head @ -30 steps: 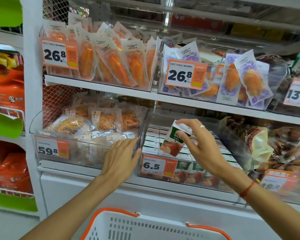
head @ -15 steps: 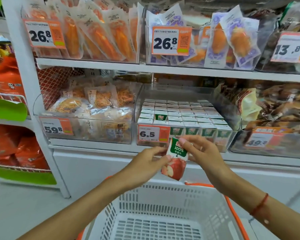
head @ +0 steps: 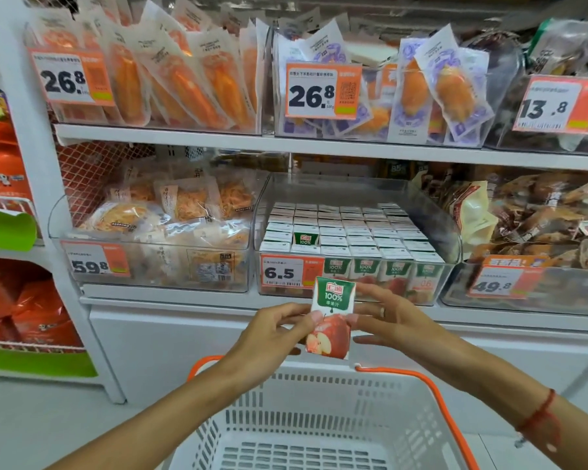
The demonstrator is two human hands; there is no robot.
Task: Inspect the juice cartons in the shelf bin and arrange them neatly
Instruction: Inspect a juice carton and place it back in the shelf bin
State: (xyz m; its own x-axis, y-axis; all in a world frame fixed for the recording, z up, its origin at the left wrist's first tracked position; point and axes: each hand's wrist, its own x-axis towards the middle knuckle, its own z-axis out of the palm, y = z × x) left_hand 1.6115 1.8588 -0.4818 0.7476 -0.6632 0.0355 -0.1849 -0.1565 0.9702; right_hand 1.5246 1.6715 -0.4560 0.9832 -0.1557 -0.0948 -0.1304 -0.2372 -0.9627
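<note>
Both hands pinch small green-and-white apple juice carton: left hand at left edge, right hand at right edge. Carton upright, near side of clear plastic shelf bin, above white plastic basket. Risk: light fingertip pinch slips, carton drops into basket. Gap in bin's left rows could let neighbouring cartons tip.

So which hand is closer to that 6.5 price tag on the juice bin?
Left, by a little. The left hand sits just below the 6.5 price tag, pinching the juice carton; the right hand holds it further to the tag's lower right.

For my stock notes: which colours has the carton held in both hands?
The carton is white and green on top, with a red apple below; head view.
</note>
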